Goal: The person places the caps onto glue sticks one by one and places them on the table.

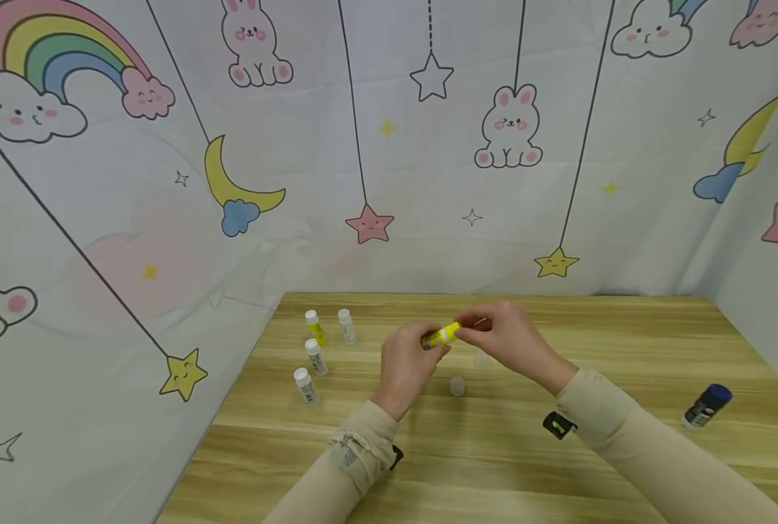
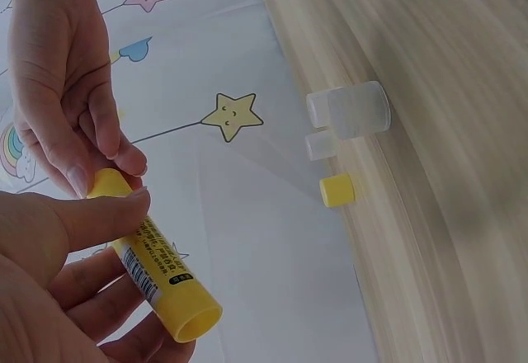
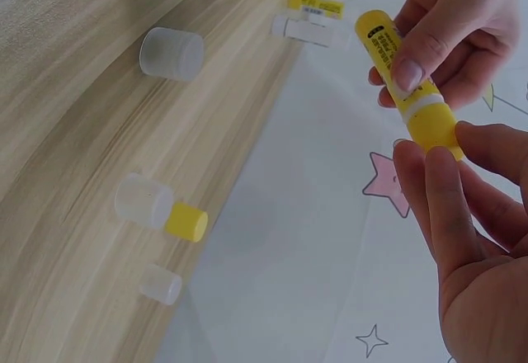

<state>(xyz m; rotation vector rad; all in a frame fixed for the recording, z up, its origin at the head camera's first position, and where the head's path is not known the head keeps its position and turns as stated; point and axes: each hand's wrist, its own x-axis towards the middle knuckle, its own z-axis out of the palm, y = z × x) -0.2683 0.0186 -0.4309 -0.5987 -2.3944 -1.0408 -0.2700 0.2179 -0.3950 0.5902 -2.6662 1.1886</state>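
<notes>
A yellow glue stick [image 1: 438, 337] with a white band is up off the table, tilted between both hands. My left hand [image 1: 407, 364] grips its printed tube, thumb along the side. With the fingertips of my right hand [image 1: 511, 339] I pinch the yellow end beyond the band. In the left wrist view the tube's near end shows as a hollow rim. Below the hands lie translucent caps [image 3: 172, 54] and a yellow cap [image 3: 188, 222], all apart from the fingers.
Several glue sticks [image 1: 314, 356] with white caps stand at the table's left side. A dark glue stick with a blue cap [image 1: 717, 397] stands at the right. A patterned white curtain [image 1: 428, 175] hangs behind the wooden table [image 1: 493, 466].
</notes>
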